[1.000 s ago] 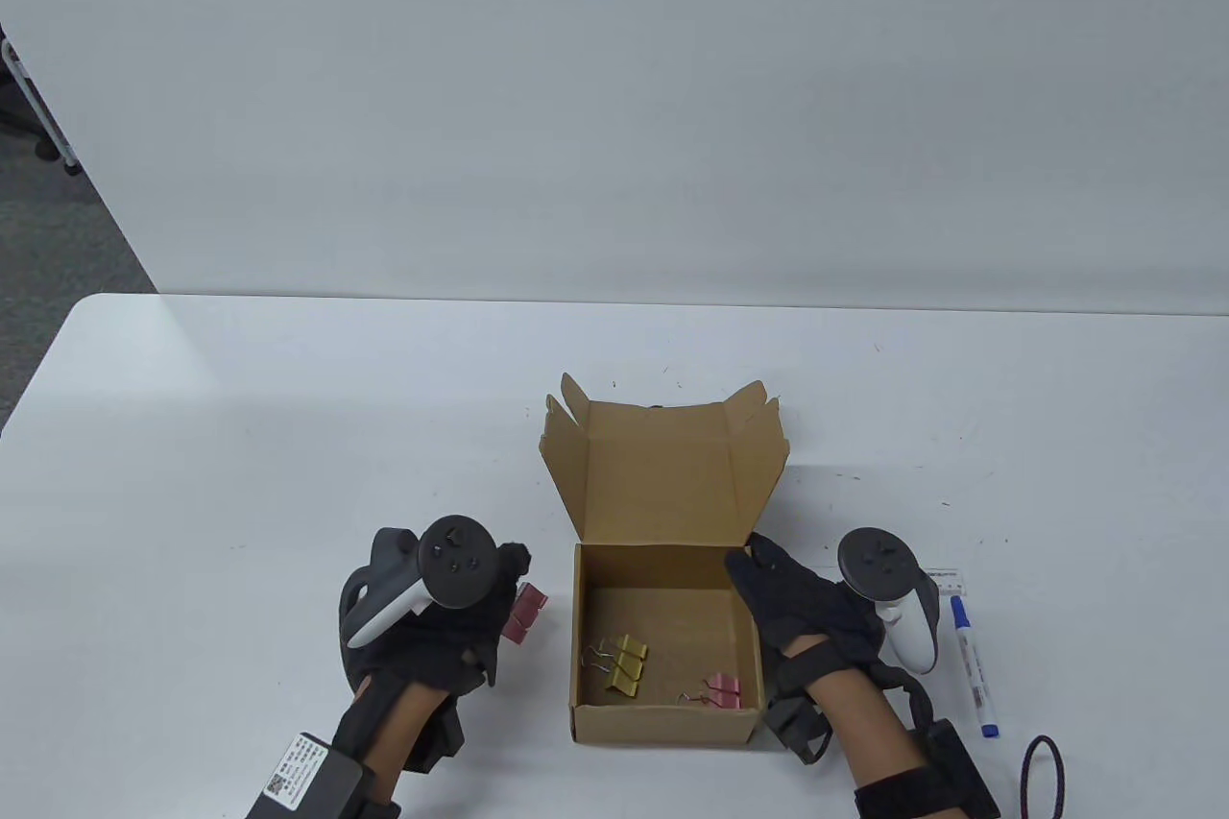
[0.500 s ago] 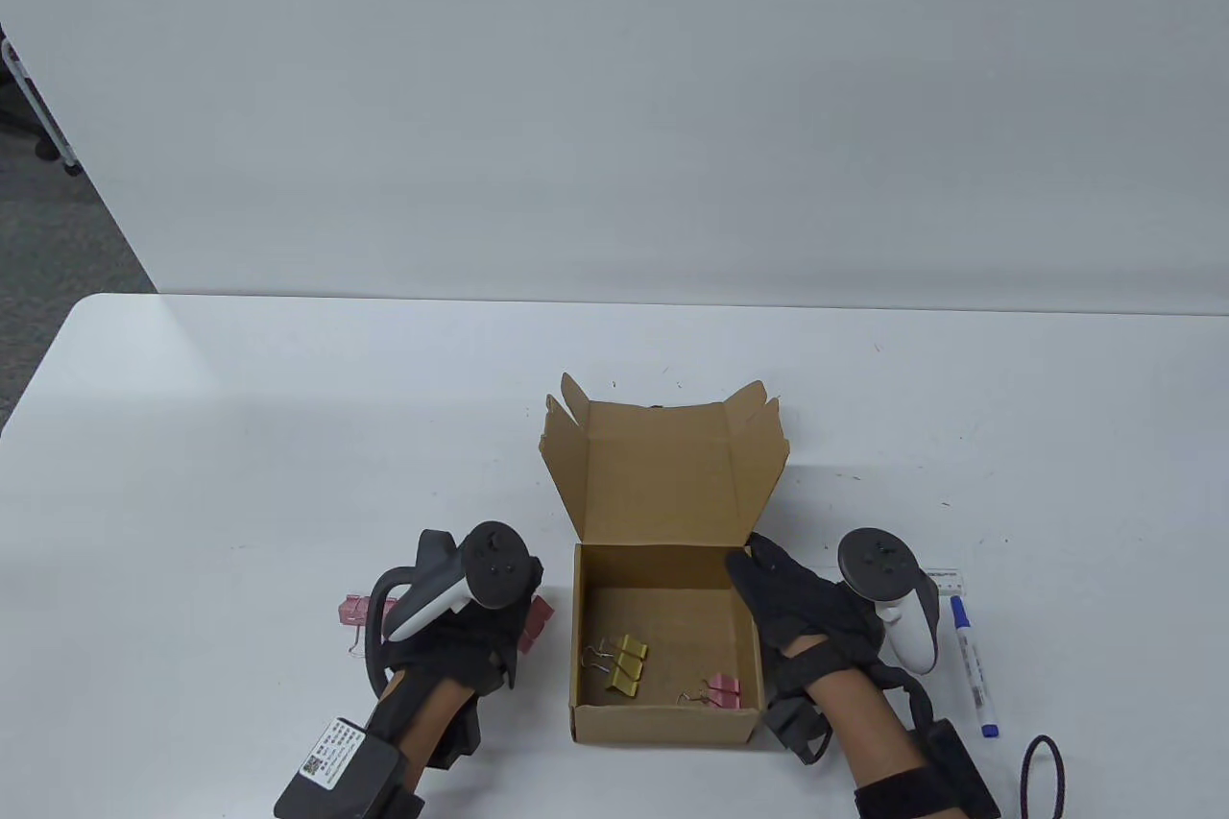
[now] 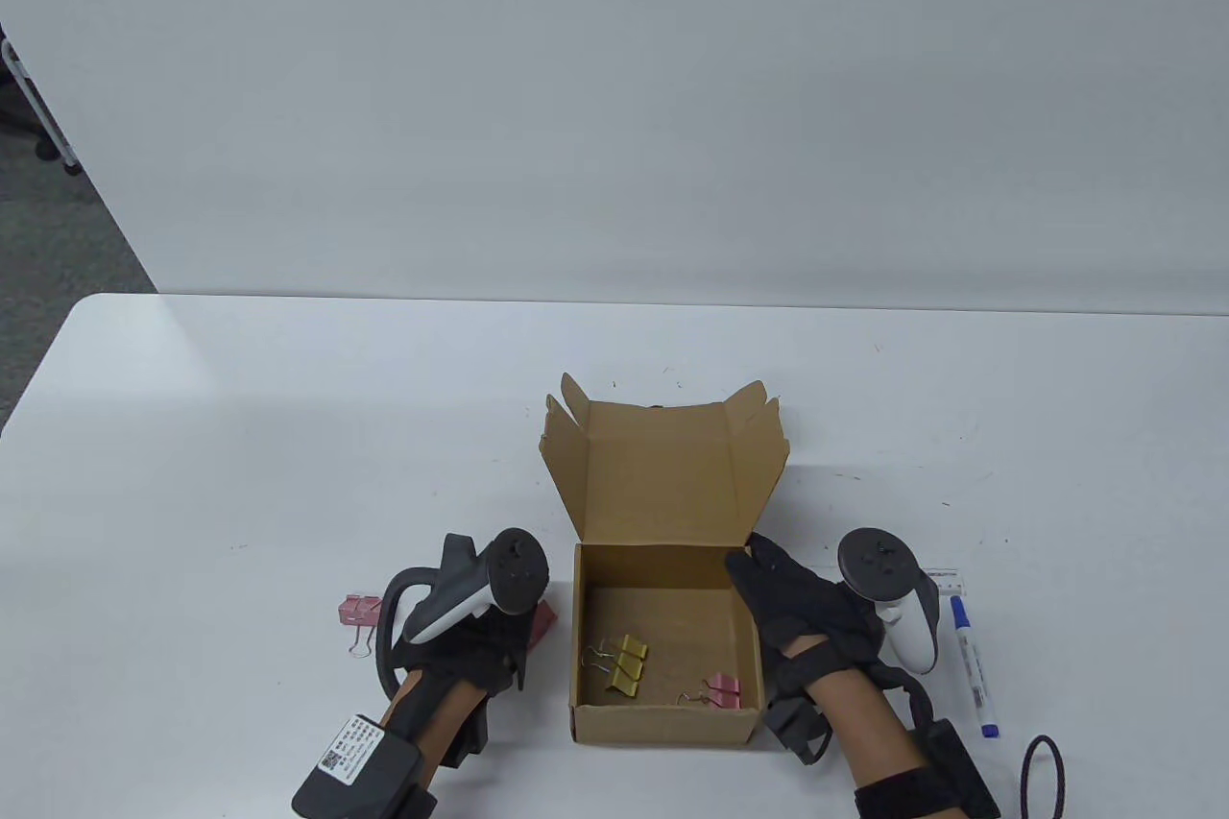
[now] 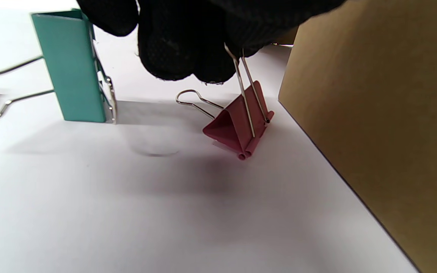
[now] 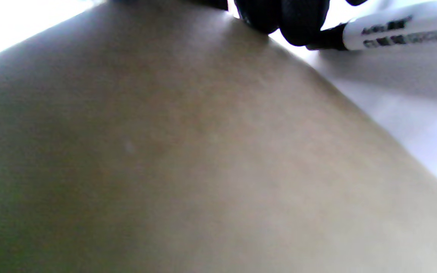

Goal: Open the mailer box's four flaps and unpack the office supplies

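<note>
The brown mailer box stands with its lid up. Inside lie gold binder clips and one pink clip. My left hand is just left of the box. In the left wrist view its fingers pinch the wire handle of a pink binder clip, whose body touches the table beside the box wall. This clip peeks out past the hand in the table view. My right hand grips the box's right wall, fingertips over its rim.
A teal binder clip stands left of the held clip, hidden under my hand in the table view. Another pink clip lies further left. A blue-capped marker and a dark cord loop lie right of the box.
My left hand has moved right toward the box with its pink clip, uncovering the other pink clip on the table. The right hand and box have not moved.
</note>
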Tool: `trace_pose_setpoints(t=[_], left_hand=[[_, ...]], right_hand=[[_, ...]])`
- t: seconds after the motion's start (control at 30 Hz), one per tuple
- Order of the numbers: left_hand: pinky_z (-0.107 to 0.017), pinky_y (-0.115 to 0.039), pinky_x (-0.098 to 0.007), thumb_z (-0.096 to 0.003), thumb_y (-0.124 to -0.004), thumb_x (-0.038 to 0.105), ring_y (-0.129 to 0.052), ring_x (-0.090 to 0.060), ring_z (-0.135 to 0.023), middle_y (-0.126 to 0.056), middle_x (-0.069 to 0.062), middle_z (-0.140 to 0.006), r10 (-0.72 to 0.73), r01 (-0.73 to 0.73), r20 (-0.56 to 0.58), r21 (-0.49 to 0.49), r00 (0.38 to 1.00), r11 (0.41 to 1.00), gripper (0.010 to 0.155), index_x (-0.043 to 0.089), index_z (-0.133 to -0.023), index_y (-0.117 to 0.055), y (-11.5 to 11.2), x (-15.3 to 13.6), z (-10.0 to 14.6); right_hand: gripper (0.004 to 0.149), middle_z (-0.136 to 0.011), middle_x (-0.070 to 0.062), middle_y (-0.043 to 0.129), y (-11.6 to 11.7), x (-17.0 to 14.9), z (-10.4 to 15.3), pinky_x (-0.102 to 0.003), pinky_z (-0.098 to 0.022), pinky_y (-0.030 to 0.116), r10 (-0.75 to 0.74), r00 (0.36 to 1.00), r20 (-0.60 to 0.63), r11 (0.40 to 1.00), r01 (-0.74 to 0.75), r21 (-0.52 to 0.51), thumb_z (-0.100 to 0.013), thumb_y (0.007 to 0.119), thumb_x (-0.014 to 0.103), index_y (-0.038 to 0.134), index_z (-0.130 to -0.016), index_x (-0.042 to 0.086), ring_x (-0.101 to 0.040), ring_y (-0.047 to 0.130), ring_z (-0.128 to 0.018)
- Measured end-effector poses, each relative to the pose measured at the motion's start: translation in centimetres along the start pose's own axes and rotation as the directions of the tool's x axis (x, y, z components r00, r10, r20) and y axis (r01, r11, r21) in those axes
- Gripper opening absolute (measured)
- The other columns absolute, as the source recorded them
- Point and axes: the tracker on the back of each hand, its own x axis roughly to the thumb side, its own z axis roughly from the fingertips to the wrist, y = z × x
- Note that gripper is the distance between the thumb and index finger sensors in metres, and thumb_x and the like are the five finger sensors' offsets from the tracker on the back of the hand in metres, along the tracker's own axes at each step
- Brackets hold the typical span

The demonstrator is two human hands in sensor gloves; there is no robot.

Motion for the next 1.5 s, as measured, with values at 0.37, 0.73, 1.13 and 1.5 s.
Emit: trace_pose_setpoints(t=[0.37,0.73,1.13,1.5], left_hand=[[-0.079,-0.051,-0.064,-0.0673,-0.073,0.031,-0.084,-0.035,-0.089,-0.081,-0.009,-0.104,0.004,-0.004,-0.007,0.009,1.000,1.000,0.048,0.027,-0.113,-0.059,0.3,-0.2,0.2],[-0.077,-0.053,-0.065,-0.0670,-0.073,0.032,-0.080,-0.037,-0.094,-0.076,-0.009,-0.109,0.028,-0.028,0.000,0.048,1.000,0.998,0.051,0.027,-0.115,-0.056,1.1,-0.5,1.0],[-0.077,-0.053,-0.066,-0.0671,-0.075,0.036,-0.075,-0.042,-0.100,-0.070,-0.011,-0.116,0.066,-0.076,0.072,0.137,0.995,0.988,0.053,0.027,-0.116,-0.055,3.4,0.5,3.6],[-0.075,-0.056,-0.065,-0.0663,-0.078,0.039,-0.077,-0.041,-0.096,-0.072,-0.012,-0.113,0.048,-0.080,0.164,0.192,0.985,0.978,0.055,0.026,-0.115,-0.056,4.8,3.2,5.6]], right_hand=[[0.066,-0.111,-0.024,0.052,0.0,0.0,0.0,-0.071,-0.067,0.043,0.000,1.000,0.000,1.000,0.000,0.000,-0.065,0.063,0.052,0.047,-0.113,0.010,-0.054,0.060,-0.094],[0.066,-0.111,-0.024,0.051,0.0,0.0,0.0,-0.070,-0.067,0.043,0.000,1.000,0.000,1.000,0.000,0.000,-0.065,0.063,0.052,0.047,-0.113,0.010,-0.054,0.060,-0.094],[0.066,-0.111,-0.024,0.052,0.0,0.0,0.0,-0.070,-0.067,0.043,0.000,1.000,0.000,1.000,0.000,0.000,-0.065,0.063,0.052,0.047,-0.113,0.010,-0.055,0.060,-0.094],[0.066,-0.111,-0.024,0.052,0.0,0.0,0.0,-0.070,-0.067,0.043,0.000,1.000,0.000,1.000,0.000,0.000,-0.065,0.063,0.052,0.047,-0.113,0.009,-0.055,0.060,-0.094]])
